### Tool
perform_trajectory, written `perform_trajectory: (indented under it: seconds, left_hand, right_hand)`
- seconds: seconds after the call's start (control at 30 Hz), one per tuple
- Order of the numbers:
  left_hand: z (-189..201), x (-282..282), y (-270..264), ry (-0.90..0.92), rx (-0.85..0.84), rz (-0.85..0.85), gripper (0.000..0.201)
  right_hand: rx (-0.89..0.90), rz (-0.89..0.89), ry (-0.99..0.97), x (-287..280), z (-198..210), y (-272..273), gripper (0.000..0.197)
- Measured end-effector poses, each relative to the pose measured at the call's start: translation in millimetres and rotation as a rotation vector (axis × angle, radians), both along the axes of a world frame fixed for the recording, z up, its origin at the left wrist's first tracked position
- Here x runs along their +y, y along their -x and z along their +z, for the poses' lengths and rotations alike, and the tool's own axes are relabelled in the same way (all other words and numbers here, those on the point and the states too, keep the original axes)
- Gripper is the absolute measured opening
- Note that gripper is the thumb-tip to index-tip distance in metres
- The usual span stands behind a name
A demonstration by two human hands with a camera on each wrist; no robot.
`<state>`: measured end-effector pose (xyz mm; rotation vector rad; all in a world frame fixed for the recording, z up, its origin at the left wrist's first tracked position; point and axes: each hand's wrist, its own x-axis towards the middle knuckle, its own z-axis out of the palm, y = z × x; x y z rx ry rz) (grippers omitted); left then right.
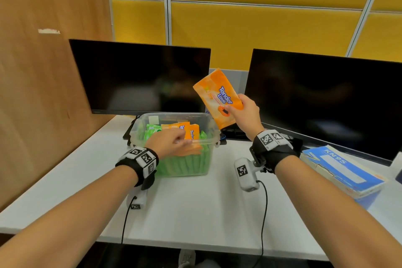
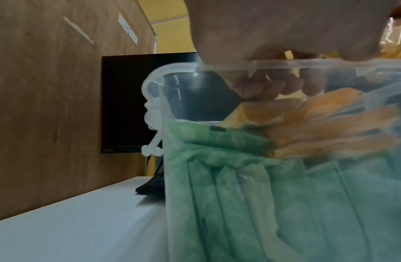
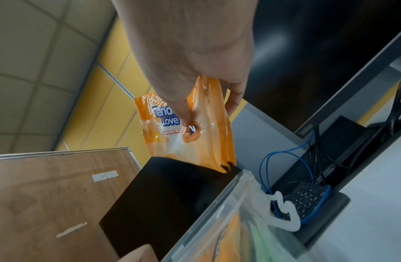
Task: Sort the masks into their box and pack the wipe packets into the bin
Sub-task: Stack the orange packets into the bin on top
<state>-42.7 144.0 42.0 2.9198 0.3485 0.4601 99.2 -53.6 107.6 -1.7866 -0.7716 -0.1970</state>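
Observation:
A clear plastic bin (image 1: 136,130) stands mid-desk, holding several upright green wipe packets (image 1: 185,165) with orange wipe packets (image 1: 191,132) on top. My left hand (image 1: 181,138) reaches over the near rim, its fingers curled onto the orange packets (image 2: 318,127) and its thumb by the rim (image 2: 307,63). My right hand (image 1: 233,105) grips one orange "Tender Love" packet (image 1: 215,98) by its lower end, raised and tilted above the bin's right rear corner. The wrist view shows the thumb pressed on that packet's (image 3: 202,145) front. A blue KN95 mask box (image 1: 341,169) lies at the right, lid down.
Two dark monitors (image 1: 139,76) (image 1: 326,98) stand close behind the bin. A wooden partition (image 1: 43,72) walls the left side. A black keyboard (image 3: 305,198) and blue cable (image 3: 273,159) sit behind the bin. White desk (image 1: 195,213) lies in front.

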Motion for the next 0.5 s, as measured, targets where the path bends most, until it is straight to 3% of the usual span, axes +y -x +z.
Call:
perform_trajectory:
  seconds: [0.17,0.23,0.3,0.4,0.5]
  left_hand:
    - [4,-32,7,-0.018,-0.053,-0.085,0.034]
    - [6,-53,8,0.004,-0.052,-0.112,0.034]
    - [4,-73,5,0.043,-0.051,-0.133,0.037]
    - [5,-87,-2,0.224,-0.02,-0.179,0.039]
    - [25,-74,-8,0.412,-0.112,-0.054,0.016]
  right_hand:
    - [-0.112,0.025,0.074,0,26,1,0.021]
    - [-0.179,0.054,0.168,8,40,3,0.013]
    - [-0.243,0.089,0.33,21,50,5,0.02]
    - [-0.248,0.107,0.593,36,51,2,0.029]
    - [-0.253,0.061,0.793,37,42,-7,0.032]
